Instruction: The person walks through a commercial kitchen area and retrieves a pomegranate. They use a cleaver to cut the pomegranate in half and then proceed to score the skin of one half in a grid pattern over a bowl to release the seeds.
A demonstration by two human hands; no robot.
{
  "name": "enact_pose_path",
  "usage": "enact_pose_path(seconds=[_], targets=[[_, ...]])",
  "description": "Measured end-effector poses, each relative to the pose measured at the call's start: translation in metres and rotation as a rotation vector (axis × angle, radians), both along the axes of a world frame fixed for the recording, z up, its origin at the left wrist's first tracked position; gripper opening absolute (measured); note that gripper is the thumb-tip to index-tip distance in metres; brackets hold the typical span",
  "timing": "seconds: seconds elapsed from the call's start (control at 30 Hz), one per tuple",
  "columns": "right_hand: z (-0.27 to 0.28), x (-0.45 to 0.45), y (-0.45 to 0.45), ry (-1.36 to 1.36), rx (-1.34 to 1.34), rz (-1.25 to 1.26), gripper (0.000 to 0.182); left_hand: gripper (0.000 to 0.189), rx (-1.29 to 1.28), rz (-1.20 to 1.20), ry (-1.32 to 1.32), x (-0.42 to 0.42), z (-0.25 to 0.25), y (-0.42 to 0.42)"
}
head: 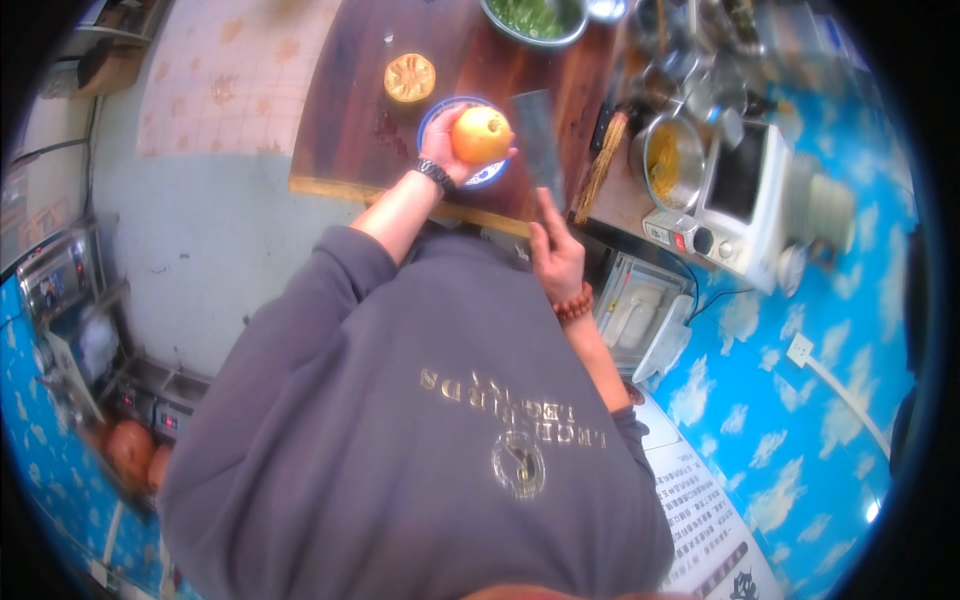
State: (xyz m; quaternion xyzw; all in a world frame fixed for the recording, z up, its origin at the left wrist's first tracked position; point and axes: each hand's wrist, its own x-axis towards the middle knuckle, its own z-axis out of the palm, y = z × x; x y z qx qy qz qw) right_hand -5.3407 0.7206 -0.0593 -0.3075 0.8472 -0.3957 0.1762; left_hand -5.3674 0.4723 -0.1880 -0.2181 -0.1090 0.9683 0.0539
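A round yellow-orange fruit, perhaps a pomegranate (481, 135), rests in my left hand (444, 145) above a blue-and-white plate (491, 177). My right hand (557, 255) grips a cleaver (537, 139), its broad blade pointing away from me, to the right of the plate. The handle is mostly hidden by my fingers. Behind the plate and slightly left, a cut round piece of peel or fruit (409, 78) lies on the dark wooden board (352, 112) with its ribbed side up.
A metal bowl of chopped greens (535, 21) stands at the board's far side. To the right are a straw brush (602, 166), a steel bowl with yellow food (666, 163), a white microwave oven (750, 202) and stacked plates (821, 202).
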Motion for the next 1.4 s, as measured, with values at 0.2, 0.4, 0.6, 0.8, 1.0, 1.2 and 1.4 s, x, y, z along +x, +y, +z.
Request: enact_pose_path(seconds=[0.2, 0.4, 0.6, 0.8, 1.0, 1.2, 1.4], targets=[[0.003, -0.004, 0.003, -0.044, -0.058, -0.087, 0.046, 0.058, -0.123, -0.036, -0.177, 0.003, 0.019, -0.005], [0.0, -0.014, 0.001, -0.266, -0.099, -0.145, 0.046, 0.058, -0.175, -0.038, -0.159, 0.001, 0.009, -0.003], [-0.002, -0.012, -0.006, -0.072, 0.043, 0.007, 0.044, 0.054, -0.154, -0.01, -0.17, 0.001, -0.004, 0.001], [0.012, -0.006, -0.003, -0.256, -0.07, -0.159, 0.045, 0.046, -0.152, 0.016, -0.146, -0.009, -0.02, 0.002], [-0.009, -0.009, -0.002, 0.062, -0.035, -0.015, 0.048, 0.055, -0.281, -0.029, -0.297, 0.002, 0.004, 0.002], [-0.001, -0.016, -0.003, 0.071, -0.062, -0.015, 0.048, 0.049, -0.262, -0.025, -0.259, 0.0, 0.008, -0.003], [0.013, -0.019, -0.006, -0.204, 0.004, -0.114, 0.049, 0.039, -0.31, -0.02, -0.312, -0.001, 0.007, -0.002]])
